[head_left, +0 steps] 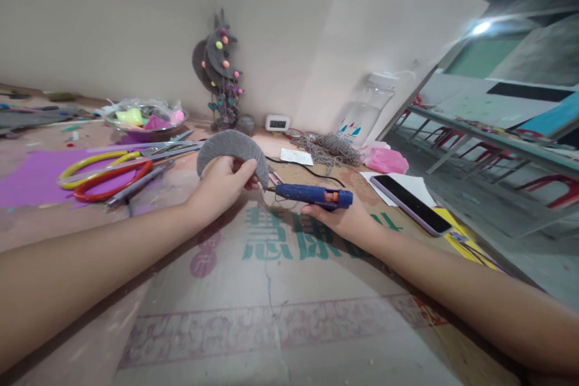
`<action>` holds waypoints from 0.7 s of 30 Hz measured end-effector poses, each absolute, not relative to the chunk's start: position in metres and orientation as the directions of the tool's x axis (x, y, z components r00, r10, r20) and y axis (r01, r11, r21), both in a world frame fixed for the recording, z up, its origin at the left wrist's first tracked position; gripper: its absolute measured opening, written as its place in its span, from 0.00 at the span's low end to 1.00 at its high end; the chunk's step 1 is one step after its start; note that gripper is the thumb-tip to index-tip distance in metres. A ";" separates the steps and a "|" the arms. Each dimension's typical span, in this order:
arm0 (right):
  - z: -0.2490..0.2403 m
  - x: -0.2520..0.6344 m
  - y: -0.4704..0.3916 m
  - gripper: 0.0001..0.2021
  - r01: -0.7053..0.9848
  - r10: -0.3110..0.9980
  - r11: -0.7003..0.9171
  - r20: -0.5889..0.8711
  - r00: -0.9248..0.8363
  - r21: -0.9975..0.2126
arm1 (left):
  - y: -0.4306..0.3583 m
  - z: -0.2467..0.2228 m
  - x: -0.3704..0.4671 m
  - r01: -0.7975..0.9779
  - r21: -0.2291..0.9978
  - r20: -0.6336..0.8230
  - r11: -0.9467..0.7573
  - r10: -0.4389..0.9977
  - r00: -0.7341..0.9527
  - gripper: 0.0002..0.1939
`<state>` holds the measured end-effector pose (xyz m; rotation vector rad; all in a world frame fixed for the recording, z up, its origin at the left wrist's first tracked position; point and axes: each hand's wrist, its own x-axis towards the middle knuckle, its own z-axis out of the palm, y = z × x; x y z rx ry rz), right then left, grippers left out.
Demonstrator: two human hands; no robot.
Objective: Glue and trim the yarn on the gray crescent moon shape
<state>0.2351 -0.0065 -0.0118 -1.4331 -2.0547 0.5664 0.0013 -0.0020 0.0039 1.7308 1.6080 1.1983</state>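
Observation:
My left hand (227, 180) grips a grey crescent (233, 146) wrapped in yarn, thumb on its near face. In my right hand (340, 217) is a blue glue gun (312, 194), its nozzle pointing left and meeting or almost meeting the crescent's right tip. Whether the two touch, I cannot tell. Part of the crescent's lower edge is hidden behind my left fingers. Both hands are above a printed cardboard sheet (217, 313).
Scissors with red and yellow handles (113, 178) lie on purple sheets (31, 175) at left, near a metal bowl (140, 126). Behind stand a decorated crescent hanging (221, 66), a small digital clock (277, 123), grey yarn (332, 149) and a water bottle (366, 108). A phone (409, 204) lies right.

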 end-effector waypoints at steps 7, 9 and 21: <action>-0.017 0.240 -0.003 0.18 0.693 0.926 0.378 0.239 -0.293 -0.615 | -0.003 0.004 0.001 0.528 0.827 0.271 -0.191 0.960 -0.077 0.19; -0.016 0.239 -0.004 0.18 0.693 0.928 0.371 0.231 -0.292 -0.618 | -0.002 0.004 0.001 0.532 0.825 0.270 -0.190 0.960 -0.078 0.19; -0.013 0.236 -0.004 0.18 0.695 0.945 0.327 0.226 -0.236 -0.640 | -0.004 0.007 0.003 0.532 0.834 0.229 -0.144 0.969 -0.096 0.19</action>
